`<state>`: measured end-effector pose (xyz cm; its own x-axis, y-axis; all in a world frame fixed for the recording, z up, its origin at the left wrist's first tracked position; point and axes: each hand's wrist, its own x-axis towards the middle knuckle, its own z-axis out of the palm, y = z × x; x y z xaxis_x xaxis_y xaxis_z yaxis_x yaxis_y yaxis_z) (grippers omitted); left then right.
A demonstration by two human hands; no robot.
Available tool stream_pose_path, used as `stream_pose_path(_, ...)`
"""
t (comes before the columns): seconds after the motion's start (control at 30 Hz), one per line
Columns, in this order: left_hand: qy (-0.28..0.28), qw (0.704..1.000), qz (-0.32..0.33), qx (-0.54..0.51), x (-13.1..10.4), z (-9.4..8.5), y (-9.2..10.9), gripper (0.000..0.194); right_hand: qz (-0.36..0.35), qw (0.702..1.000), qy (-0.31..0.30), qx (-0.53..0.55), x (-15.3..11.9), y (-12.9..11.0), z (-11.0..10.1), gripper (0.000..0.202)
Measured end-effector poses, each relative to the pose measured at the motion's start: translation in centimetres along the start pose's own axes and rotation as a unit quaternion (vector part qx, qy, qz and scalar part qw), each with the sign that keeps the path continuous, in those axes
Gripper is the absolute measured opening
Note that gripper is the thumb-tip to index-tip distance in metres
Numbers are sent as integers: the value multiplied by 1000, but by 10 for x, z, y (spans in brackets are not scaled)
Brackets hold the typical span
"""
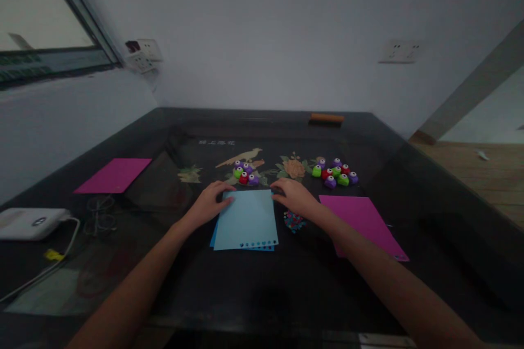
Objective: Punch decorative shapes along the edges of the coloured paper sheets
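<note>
A light blue paper sheet lies in front of me, with small dark stickers or gems in a row along its near edge. Under it, slightly askew, a darker blue sheet pokes out at the left and bottom. My left hand holds the top left corner, thumb on the paper and fingers curled at the far edge. At the top right corner, the thumb and fingers of my right hand close on the sheet's edge. Beside my right wrist sits a pile of tiny coloured gems.
Beyond the sheets sit two clusters of eyed toys, a smaller and a larger. Pink sheets lie left and right, the latter partly under my forearm. A white device with a cable and a brown roll are on the black table.
</note>
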<state>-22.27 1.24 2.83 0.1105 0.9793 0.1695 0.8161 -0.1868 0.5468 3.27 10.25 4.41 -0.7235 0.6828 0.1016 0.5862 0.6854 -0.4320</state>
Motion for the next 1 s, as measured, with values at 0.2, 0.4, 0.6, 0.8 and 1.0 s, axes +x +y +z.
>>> stream_pose_path(0.2,-57,998,-11,6,-3,-2,2,52,14,999,-17,-35,10,-4,11,43)
stream_pose_path(0.4,-63,997,-14,31,-4,3,-4,67,53,998,-39,-22,12,-4,14,57)
stream_pose_path(0.6,-64,997,-18,32,-2,3,-4,67,66,997,-33,6,13,-2,17,51)
stream_pose_path(0.8,-56,997,-17,51,-2,4,-3,69,67,996,-24,59,14,-2,19,47)
stream_pose_path(1.0,-58,997,-22,41,-2,2,2,63,75,990,-28,114,16,-1,18,39)
